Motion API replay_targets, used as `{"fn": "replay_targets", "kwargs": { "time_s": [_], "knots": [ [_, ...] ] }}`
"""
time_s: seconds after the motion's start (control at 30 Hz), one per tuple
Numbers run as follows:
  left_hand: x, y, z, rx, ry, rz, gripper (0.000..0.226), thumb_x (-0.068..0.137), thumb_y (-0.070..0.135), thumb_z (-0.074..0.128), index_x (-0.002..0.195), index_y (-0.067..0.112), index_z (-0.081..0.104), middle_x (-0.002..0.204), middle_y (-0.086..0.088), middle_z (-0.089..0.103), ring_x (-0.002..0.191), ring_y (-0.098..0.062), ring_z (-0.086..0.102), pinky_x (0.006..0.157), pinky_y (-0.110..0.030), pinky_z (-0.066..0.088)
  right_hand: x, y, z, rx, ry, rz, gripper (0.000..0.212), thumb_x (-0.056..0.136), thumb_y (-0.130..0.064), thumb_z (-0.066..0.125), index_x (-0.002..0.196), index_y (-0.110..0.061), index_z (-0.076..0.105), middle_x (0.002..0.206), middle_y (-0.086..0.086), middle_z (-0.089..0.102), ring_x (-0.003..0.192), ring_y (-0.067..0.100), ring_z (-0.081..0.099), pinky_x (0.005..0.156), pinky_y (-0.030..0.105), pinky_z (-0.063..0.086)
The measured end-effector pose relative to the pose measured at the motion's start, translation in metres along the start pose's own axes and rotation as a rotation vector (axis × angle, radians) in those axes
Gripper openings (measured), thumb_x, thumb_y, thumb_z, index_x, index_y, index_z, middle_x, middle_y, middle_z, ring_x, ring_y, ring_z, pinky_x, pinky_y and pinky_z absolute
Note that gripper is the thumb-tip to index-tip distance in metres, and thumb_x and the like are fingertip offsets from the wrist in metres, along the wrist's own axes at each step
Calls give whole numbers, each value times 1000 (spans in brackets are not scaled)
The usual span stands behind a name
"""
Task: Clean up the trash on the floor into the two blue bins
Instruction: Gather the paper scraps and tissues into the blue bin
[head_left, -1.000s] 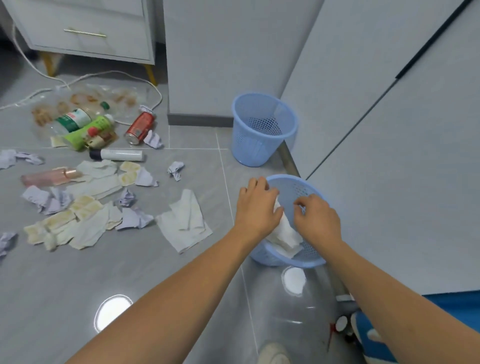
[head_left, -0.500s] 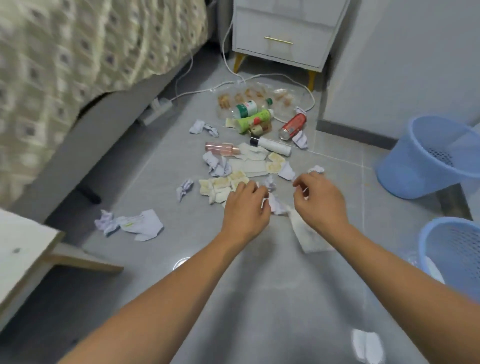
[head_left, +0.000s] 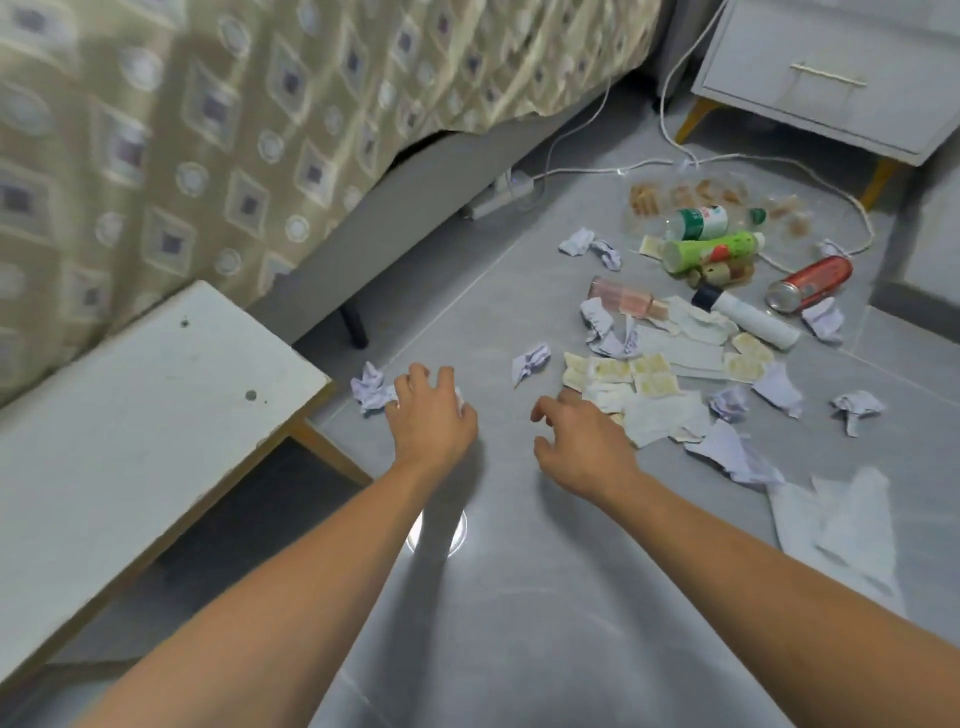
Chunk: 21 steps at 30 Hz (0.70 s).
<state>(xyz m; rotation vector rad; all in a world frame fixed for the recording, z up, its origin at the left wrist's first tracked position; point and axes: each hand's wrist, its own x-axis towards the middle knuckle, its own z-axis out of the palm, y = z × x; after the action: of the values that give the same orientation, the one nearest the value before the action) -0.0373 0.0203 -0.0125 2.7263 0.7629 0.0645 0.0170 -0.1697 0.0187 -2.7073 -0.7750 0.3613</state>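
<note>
Trash covers the grey floor. My left hand (head_left: 431, 410) reaches down over a crumpled white paper (head_left: 370, 389) near the bench corner, fingers spread on it; a grip is not clear. My right hand (head_left: 582, 441) hovers open beside a pile of stained tissues (head_left: 644, 384). Another crumpled paper (head_left: 530, 359) lies between my hands, farther off. Beyond are a pink bottle (head_left: 626, 297), a green bottle (head_left: 711, 250), a red can (head_left: 810, 283) and a white tube (head_left: 753, 321). Neither blue bin is in view.
A white bench (head_left: 130, 441) stands at the left. A bed with a patterned cover (head_left: 260, 130) fills the upper left. A white nightstand (head_left: 831, 78) stands at the back right, with a white cable (head_left: 597, 169) trailing across the floor. Flat tissues (head_left: 841, 525) lie at right.
My view has swung left, away from the blue bins, which have left the frame. Both hands let go of the tissue at the bin and now reach low over the floor trash.
</note>
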Motion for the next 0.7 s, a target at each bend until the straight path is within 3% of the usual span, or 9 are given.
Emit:
{"fn": "replay_targets", "kwargs": {
  "time_s": [0.13, 0.23, 0.33, 0.4, 0.53, 0.57, 0.63, 0.7],
  "knots": [
    [26, -27, 8, 59, -42, -211, 58, 92, 47, 54, 144, 24, 41, 154, -19, 28, 146, -43, 21, 113, -56, 28, 20, -5, 23, -37, -38, -30, 34, 90, -24, 57, 124, -23, 59, 120, 1, 54, 111, 26, 55, 72, 36, 46],
    [35, -49, 19, 87, -98, -259, 69, 90, 57, 53, 149, 28, 34, 158, -18, 21, 143, -44, 22, 111, -56, 31, 38, -8, 33, -49, -11, -52, 40, 90, -20, 58, 129, -20, 54, 130, 4, 47, 117, 28, 47, 71, 35, 41],
    [32, -59, 27, 88, -143, -243, 63, 90, 59, 54, 144, 29, 41, 154, -13, 23, 138, -38, 27, 106, -51, 38, 62, -12, 36, -56, 45, -63, 52, 84, -12, 61, 134, -19, 50, 141, 8, 39, 126, 34, 38, 73, 39, 47],
    [25, -60, 32, 115, -97, -187, 57, 90, 57, 53, 139, 30, 45, 146, -12, 30, 132, -35, 32, 101, -46, 41, 80, -16, 37, -69, 53, -66, 62, 80, -9, 62, 139, -21, 47, 152, 11, 30, 137, 40, 29, 81, 44, 52],
    [14, -55, 38, 88, -12, -73, 43, 95, 54, 52, 130, 29, 51, 131, -9, 42, 121, -28, 39, 96, -39, 43, 109, -18, 37, -174, -50, -21, 75, 82, -11, 60, 150, -31, 34, 167, 10, 4, 150, 50, 0, 109, 51, 38],
    [12, -54, 39, 80, -4, -53, 40, 96, 52, 52, 129, 28, 51, 128, -8, 43, 119, -27, 40, 94, -38, 45, 113, -17, 38, -198, -103, 1, 74, 84, -14, 59, 150, -32, 32, 166, 9, 8, 149, 51, 0, 110, 51, 37],
    [9, -50, 39, 84, -1, -5, 33, 98, 44, 53, 126, 26, 52, 122, -8, 46, 113, -27, 42, 88, -36, 49, 116, -10, 43, -258, -161, 5, 64, 85, -16, 56, 145, -29, 38, 153, 11, 31, 140, 51, 21, 106, 49, 39],
    [5, -48, 40, 69, -8, 42, 23, 99, 36, 54, 118, 23, 53, 113, -8, 47, 106, -26, 44, 77, -34, 50, 111, -3, 48, -302, -107, -48, 50, 84, -14, 56, 132, -23, 49, 134, 9, 45, 120, 42, 39, 89, 42, 44]
  ]
}}
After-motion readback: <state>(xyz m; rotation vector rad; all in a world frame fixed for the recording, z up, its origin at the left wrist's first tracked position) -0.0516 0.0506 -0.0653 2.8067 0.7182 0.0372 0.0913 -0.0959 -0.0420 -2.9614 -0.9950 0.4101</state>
